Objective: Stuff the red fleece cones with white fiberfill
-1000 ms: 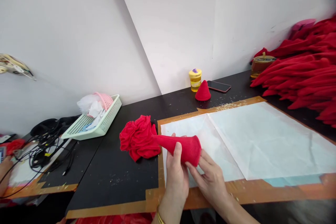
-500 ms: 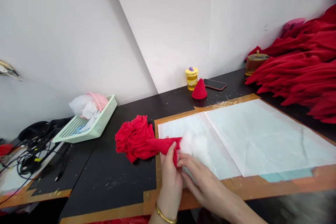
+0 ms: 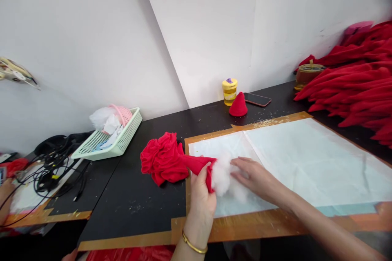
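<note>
A red cloth cone [image 3: 196,164] lies sideways in my left hand [image 3: 202,197], whose thumb and fingers grip it near its wide end. White fluffy stuffing [image 3: 221,173] bulges at that opening. My right hand [image 3: 252,177] is just right of the stuffing, fingers apart and fingertips at its edge. More stuffing [image 3: 241,192] rests on the white sheet below. Left of the cone is a crumpled heap of red cloth [image 3: 163,159]. An upright red cone [image 3: 238,105] stands farther back.
A yellow-lidded jar [image 3: 229,93] and a phone [image 3: 257,99] are near the wall. Many red pieces [image 3: 361,85] and an amber jar [image 3: 307,75] fill the back right. At left are a green basket [image 3: 124,140], black cables [image 3: 58,171] and another person's hand [image 3: 5,197].
My right hand has moved right, away from the cone's opening, and its fingers have spread. More stuffing shows at the opening. Another person's hand has come into view at the left edge.
</note>
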The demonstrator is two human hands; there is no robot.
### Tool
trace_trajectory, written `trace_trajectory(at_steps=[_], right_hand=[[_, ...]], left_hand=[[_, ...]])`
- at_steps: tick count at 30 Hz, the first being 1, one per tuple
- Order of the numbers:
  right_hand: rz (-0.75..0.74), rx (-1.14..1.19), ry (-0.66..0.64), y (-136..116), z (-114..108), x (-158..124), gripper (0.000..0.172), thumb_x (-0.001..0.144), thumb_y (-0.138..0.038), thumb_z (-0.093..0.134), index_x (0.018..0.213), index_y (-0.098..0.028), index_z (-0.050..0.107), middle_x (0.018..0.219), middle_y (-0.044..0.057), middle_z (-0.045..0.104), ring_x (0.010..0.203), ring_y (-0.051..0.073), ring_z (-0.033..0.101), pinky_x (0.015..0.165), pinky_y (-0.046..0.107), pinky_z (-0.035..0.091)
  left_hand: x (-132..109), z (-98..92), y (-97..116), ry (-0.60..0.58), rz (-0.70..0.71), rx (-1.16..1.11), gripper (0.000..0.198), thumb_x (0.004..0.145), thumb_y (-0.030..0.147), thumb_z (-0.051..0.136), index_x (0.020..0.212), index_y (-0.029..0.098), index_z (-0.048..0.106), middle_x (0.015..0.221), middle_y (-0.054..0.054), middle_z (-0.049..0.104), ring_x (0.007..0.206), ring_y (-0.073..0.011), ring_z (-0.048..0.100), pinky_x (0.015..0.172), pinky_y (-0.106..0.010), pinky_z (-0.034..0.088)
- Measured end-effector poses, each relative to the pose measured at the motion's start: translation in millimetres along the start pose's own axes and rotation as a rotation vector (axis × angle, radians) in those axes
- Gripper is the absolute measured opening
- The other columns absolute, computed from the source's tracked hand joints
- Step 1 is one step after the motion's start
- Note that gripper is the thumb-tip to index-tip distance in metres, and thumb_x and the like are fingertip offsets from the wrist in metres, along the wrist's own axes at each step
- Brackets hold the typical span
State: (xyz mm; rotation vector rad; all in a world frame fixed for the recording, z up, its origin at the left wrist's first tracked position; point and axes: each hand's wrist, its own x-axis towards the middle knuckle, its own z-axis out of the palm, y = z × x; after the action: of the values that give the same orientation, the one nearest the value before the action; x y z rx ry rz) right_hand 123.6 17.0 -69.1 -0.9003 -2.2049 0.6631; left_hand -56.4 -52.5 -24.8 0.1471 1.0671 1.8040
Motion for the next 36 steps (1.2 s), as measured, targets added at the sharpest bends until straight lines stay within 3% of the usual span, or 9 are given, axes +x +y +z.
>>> trace_trajectory(at_steps=[2, 5, 8, 11, 15, 18, 22, 29, 36], right_hand=[[0.03, -0.155, 0.082, 23, -13, -4, 0.032, 0.09, -0.02, 0.045, 0.104, -0.026, 0.073, 0.103, 0.008, 0.078, 0.098, 0.031, 0.072, 0.091, 0.053, 0.056], [0.1, -0.436, 0.141, 53, -42, -11, 0.027, 0.088, -0.032, 0.053, 0.102, -0.025, 0.075, 0.1, 0.013, 0.078, 0.093, 0.039, 0.071, 0.089, 0.066, 0.05], [0.022, -0.465, 0.24, 35, -54, -11, 0.049, 0.089, -0.043, 0.061, 0.134, -0.023, 0.061, 0.142, 0.018, 0.059, 0.122, 0.044, 0.058, 0.096, 0.068, 0.047], [-0.145, -0.111, 0.196, -20, -35, -6, 0.056, 0.097, -0.036, 0.058, 0.149, -0.026, 0.042, 0.157, 0.017, 0.04, 0.111, 0.028, 0.065, 0.077, 0.04, 0.062], [-0.279, -0.012, 0.256, -69, 7, -5, 0.025, 0.102, -0.016, 0.049, 0.124, -0.023, 0.058, 0.114, 0.011, 0.064, 0.086, 0.018, 0.068, 0.07, 0.03, 0.061], [-0.417, -0.076, 0.304, -75, 25, -11, 0.028, 0.102, -0.007, 0.042, 0.117, -0.02, 0.061, 0.097, 0.009, 0.067, 0.086, 0.021, 0.066, 0.073, 0.033, 0.061], [-0.51, -0.073, 0.232, -75, 21, -17, 0.031, 0.098, -0.003, 0.041, 0.112, -0.02, 0.061, 0.093, 0.008, 0.07, 0.083, 0.022, 0.065, 0.075, 0.036, 0.061], [-0.111, 0.228, 0.469, -73, 12, -26, 0.019, 0.095, -0.015, 0.06, 0.11, -0.024, 0.054, 0.086, 0.003, 0.063, 0.07, 0.016, 0.065, 0.06, 0.024, 0.059], [-0.464, -0.11, 0.288, -74, 23, -21, 0.029, 0.101, -0.006, 0.04, 0.112, -0.019, 0.063, 0.101, 0.011, 0.068, 0.084, 0.02, 0.067, 0.069, 0.03, 0.059]], left_hand=[[7, -2.8, 10, 0.049, 0.056, -0.03, 0.023, 0.068, 0.008, 0.078, 0.086, 0.021, 0.072, 0.083, -0.001, 0.077, 0.075, -0.0176, 0.073, 0.07, -0.026, 0.061], [13, -5.7, 22, 0.087, 0.081, -0.058, 0.026, 0.07, 0.006, 0.077, 0.089, 0.021, 0.072, 0.084, 0.0, 0.076, 0.076, -0.016, 0.073, 0.072, -0.025, 0.06], [8, -2.2, 20, 0.059, 0.042, -0.06, 0.028, 0.071, 0.008, 0.078, 0.095, 0.019, 0.071, 0.087, -0.001, 0.076, 0.076, -0.016, 0.073, 0.072, -0.026, 0.06], [-4, 5.2, 10, 0.002, -0.042, -0.06, 0.03, 0.071, 0.015, 0.081, 0.099, 0.017, 0.071, 0.089, -0.003, 0.076, 0.073, -0.0153, 0.072, 0.069, -0.025, 0.059], [-17, 11.0, 4, -0.06, -0.154, -0.14, 0.027, 0.073, 0.027, 0.083, 0.094, 0.016, 0.072, 0.087, -0.005, 0.076, 0.074, -0.0157, 0.071, 0.07, -0.024, 0.058], [-22, 10.3, 3, -0.091, -0.164, -0.158, 0.033, 0.072, 0.035, 0.085, 0.094, 0.013, 0.073, 0.088, -0.008, 0.076, 0.075, -0.0167, 0.07, 0.069, -0.024, 0.057], [-27, 5.3, 1, -0.135, -0.034, -0.077, 0.047, 0.071, 0.035, 0.088, 0.111, 0.017, 0.071, 0.095, -0.005, 0.076, 0.081, -0.0158, 0.07, 0.071, -0.023, 0.056], [-29, -1.0, -2, -0.107, -0.056, -0.068, 0.056, 0.073, 0.042, 0.086, 0.122, 0.022, 0.067, 0.109, -0.007, 0.075, 0.092, -0.0194, 0.071, 0.08, -0.029, 0.056], [-34, 5.6, -3, -0.171, -0.21, -0.088, 0.042, 0.074, 0.049, 0.082, 0.095, 0.014, 0.071, 0.088, -0.008, 0.075, 0.083, -0.0228, 0.071, 0.083, -0.035, 0.057]])
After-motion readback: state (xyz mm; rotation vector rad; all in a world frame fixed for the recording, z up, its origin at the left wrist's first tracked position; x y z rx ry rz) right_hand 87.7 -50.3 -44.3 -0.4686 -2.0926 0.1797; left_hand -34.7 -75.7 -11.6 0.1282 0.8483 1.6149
